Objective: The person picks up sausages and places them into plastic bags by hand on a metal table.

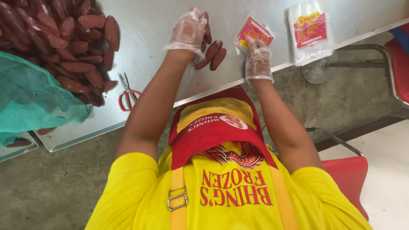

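**Sausages in your left hand, pouch in your right**

Your gloved left hand point(187, 32) is closed around a small bunch of dark red sausages point(207, 26), held just above the steel table point(153, 30) near its front edge. Two more loose sausages point(215, 54) lie on the table just below that hand, side by side and touching each other.

Your gloved right hand point(258, 57) is just to the right of them, its fingers pinching the lower edge of a clear plastic pouch point(254, 32) with a red and yellow label. The pouch stands tilted off the table surface; you cannot tell from here whether its mouth is open.

Further right, a stack of the same labelled pouches point(310, 32) lies flat near the table's edge, well apart from your hands. To your left, red-handled scissors point(128, 94) rest on the table, and beyond them a big heap of sausages point(64, 42) fills the far left corner, partly covered by a green net point(34, 98). A red chair point(398, 64) stands past the table on your right.
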